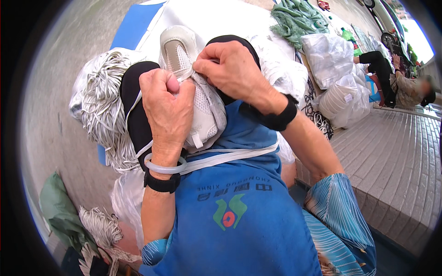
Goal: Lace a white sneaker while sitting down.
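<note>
White lace [185, 72] over pale mesh shoe [206, 115]; right hand [232, 69] pinching lace, forearm slanting inward; left hand [166, 103] fisted around lace, forearm straight.

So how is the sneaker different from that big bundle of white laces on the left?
The sneaker is one shaped shoe with mesh; the lace bundle is many loose, hanging strands. The sneaker sits between the knees; the lace bundle is left of them. The left hand and right hand are at the sneaker; neither touches the lace bundle. Both look whitish.
</note>
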### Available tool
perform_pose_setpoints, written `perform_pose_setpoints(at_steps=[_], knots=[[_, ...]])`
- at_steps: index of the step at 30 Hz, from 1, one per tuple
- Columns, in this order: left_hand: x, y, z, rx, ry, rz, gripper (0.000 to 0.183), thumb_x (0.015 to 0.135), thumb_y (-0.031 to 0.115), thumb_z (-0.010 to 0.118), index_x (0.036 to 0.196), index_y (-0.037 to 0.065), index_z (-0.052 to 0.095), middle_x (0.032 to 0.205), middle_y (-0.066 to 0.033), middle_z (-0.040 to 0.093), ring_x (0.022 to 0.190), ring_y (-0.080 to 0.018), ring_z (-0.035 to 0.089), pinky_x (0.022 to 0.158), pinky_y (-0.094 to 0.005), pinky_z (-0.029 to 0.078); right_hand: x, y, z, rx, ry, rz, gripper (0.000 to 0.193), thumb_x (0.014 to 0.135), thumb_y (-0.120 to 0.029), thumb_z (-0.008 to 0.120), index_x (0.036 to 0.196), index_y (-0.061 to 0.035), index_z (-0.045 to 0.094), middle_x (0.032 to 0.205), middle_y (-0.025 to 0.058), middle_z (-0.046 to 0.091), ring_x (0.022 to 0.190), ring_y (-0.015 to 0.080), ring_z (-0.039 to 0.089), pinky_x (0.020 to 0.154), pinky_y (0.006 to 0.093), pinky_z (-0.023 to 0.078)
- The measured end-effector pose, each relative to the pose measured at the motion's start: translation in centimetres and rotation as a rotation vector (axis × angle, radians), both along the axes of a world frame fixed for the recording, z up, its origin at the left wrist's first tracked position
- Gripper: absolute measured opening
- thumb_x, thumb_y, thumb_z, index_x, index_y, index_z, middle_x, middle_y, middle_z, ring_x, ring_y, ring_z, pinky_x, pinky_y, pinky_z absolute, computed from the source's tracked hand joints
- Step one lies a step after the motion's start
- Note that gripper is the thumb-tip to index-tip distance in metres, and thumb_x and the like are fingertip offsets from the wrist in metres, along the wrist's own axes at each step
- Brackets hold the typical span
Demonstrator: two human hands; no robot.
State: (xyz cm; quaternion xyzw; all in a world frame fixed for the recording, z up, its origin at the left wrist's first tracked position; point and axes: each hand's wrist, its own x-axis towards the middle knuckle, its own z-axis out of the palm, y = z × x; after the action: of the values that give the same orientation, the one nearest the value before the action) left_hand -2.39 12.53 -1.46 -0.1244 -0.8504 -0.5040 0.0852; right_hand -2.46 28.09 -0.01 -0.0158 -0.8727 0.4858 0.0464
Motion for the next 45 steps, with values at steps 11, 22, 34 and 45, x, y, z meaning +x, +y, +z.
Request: perform_pose_setpoints(at_steps=[11, 22, 34, 45], knots=[[0.2, -0.1, -0.5, 0.036, 0.044, -0.013, 0.022, 0.075, 0.006, 0.068, 0.075, 0.002, 0.046, 0.086, -0.0112, 0.044, 0.079, -0.0260, 0.048, 0.072, -0.0370, 0.043, 3.6, -0.9, 1.0, 0.359, 0.318, 0.115, 0.018, 0.081, -0.008, 0.062, 0.094, 0.0031, 0.057, 0.085, 0.0194, 0.056, 0.073, 0.0352, 0.061, 0.066, 0.0417, 0.050], [1.3, -0.6, 0.0, 0.039, 0.069, -0.072, 0.018, 0.078, 0.004, 0.068, 0.079, 0.000, 0.051, 0.095, -0.0152, 0.052, 0.090, -0.0303, 0.054, 0.081, -0.0385, 0.045, 3.1, -0.8, 0.6, 0.408, 0.303, 0.159, 0.028, 0.077, 0.000, 0.055, 0.105, 0.0038, 0.056, 0.087, 0.0177, 0.053, 0.076, 0.0362, 0.057, 0.068, 0.0422, 0.047], [1.6, 1.1, -1.6, 0.068, 0.221, 0.046, 0.015, 0.077, -0.002, 0.068, 0.086, 0.001, 0.057, 0.100, -0.0153, 0.059, 0.092, -0.0295, 0.060, 0.082, -0.0370, 0.049, 3.9, -0.8, 0.3, 0.190, 0.377, 0.153, 0.021, 0.073, 0.005, 0.055, 0.094, 0.0048, 0.060, 0.087, 0.0192, 0.055, 0.077, 0.0363, 0.058, 0.067, 0.0416, 0.048], [1.1, 1.8, -1.4, 0.055, 0.276, -0.010, 0.016, 0.079, 0.008, 0.073, 0.086, 0.001, 0.061, 0.101, -0.0170, 0.056, 0.094, -0.0315, 0.058, 0.078, -0.0384, 0.050, 3.5, 0.1, -0.4, 0.187, 0.377, 0.032, 0.019, 0.081, 0.004, 0.058, 0.098, 0.0037, 0.065, 0.085, 0.0146, 0.061, 0.074, 0.0256, 0.063, 0.066, 0.0319, 0.050]])
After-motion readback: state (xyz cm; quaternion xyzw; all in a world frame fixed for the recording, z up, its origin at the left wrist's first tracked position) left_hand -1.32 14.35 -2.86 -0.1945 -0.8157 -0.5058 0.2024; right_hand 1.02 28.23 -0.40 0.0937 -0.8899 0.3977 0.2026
